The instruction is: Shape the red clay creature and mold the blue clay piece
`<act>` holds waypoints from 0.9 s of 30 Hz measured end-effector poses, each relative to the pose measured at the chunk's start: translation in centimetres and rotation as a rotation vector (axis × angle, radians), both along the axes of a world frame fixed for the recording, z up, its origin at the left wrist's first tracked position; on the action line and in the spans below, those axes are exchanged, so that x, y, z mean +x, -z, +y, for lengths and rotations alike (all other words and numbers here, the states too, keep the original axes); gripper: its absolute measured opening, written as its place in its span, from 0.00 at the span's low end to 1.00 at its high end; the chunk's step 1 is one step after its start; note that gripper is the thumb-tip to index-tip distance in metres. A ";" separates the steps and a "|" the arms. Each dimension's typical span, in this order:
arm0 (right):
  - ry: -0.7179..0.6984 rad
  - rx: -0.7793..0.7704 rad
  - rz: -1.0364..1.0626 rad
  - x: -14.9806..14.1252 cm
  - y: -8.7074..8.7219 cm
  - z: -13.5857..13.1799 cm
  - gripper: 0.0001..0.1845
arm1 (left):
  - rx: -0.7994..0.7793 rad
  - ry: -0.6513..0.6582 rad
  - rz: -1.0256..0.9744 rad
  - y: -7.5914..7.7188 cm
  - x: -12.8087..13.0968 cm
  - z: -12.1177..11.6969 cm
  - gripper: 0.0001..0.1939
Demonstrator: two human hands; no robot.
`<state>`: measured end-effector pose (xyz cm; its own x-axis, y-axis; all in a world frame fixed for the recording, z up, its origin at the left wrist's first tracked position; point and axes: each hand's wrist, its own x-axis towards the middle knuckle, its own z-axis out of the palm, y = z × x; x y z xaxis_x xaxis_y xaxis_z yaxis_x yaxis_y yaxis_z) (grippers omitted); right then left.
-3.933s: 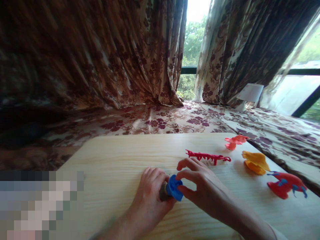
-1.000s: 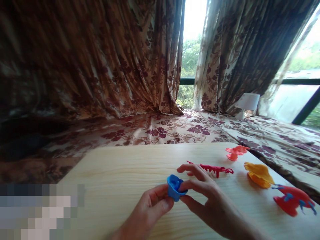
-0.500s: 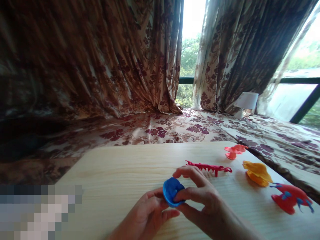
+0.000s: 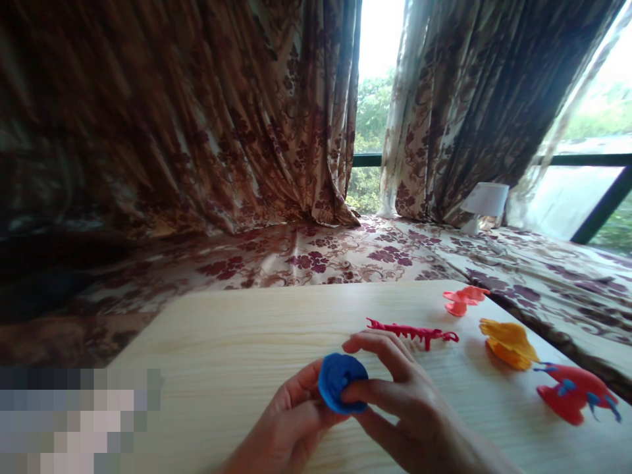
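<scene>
A blue piece of modelling clay [image 4: 336, 375], shaped like a shallow round cup with a ruffled rim, is held above the table between both hands. My left hand [image 4: 291, 415] grips it from below and the left, with the fingertips partly hidden behind it. The forefinger of my right hand [image 4: 405, 382] presses into the hollow while the thumb pinches the near rim; its other fingers are raised. Just beyond my right hand lies a long crimson clay figure [image 4: 412, 330] with small legs and a curled end.
On the right of the pale wooden table [image 4: 237, 329] stand a coral clay figure [image 4: 464, 299], a yellow one [image 4: 508, 342] and a red one with blue bits [image 4: 577, 392]. A white lamp [image 4: 486, 199] stands behind, before patterned curtains [image 4: 247, 131].
The blue clay has turned so its hollow faces me and looks wider and flatter. A dark piece in my left hand earlier is no longer visible. My right forefinger keeps pressing inside.
</scene>
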<state>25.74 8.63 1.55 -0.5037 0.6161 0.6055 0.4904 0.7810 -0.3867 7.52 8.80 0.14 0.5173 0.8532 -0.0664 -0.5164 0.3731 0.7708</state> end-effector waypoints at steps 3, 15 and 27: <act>-0.001 0.012 0.006 0.0 0.1 0.1 0.15 | -0.005 -0.012 -0.015 0.1 0.0 0.0 0.16; 0.015 0.137 -0.021 -0.2 -0.2 0.2 0.09 | 0.021 -0.088 0.059 1.6 -0.2 0.2 0.20; 0.046 0.074 -0.013 0.0 0.2 0.2 0.11 | 0.011 -0.152 0.056 1.0 -0.2 -0.1 0.19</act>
